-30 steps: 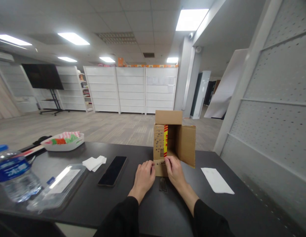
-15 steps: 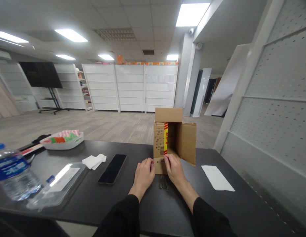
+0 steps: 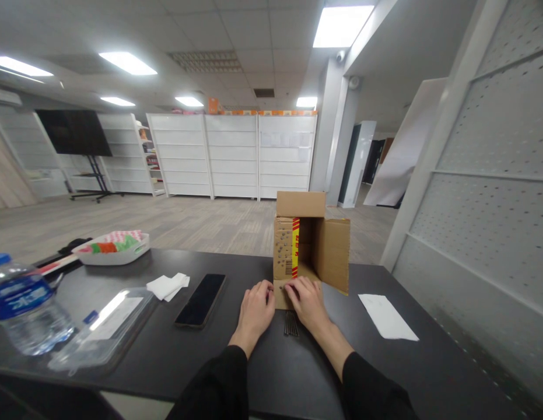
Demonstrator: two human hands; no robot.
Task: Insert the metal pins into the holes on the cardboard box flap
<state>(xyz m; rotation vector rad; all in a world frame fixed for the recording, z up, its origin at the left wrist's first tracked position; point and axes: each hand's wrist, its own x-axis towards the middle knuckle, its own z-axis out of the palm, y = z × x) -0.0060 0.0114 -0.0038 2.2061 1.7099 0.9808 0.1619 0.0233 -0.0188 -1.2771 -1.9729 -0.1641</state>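
A brown cardboard box [image 3: 333,251] lies on its side with its opening towards me. Its left flap [image 3: 282,249] carries many dark dots and a yellow and red tape strip. My right hand [image 3: 309,302] is over the lower front flap [image 3: 283,298], thumb and fingers pinched near small dark spots; whatever they hold is too small to make out. At that flap's left edge rests my left hand [image 3: 256,306], fingers curled together, their contents hidden. Several thin, dark nail-like or screw-like pieces [image 3: 291,324] lie side by side on the table between my wrists.
A black phone [image 3: 200,300], folded tissues [image 3: 168,286] and a clear plastic case [image 3: 109,326] lie to the left. Further left stand a water bottle [image 3: 26,309] and a white basket [image 3: 118,251]. A white paper sheet [image 3: 387,316] lies right, near a perforated panel [image 3: 485,204].
My right hand has moved slightly left and down, from the flap's upper edge onto its middle. My left hand, the box and the dark pieces keep their places.
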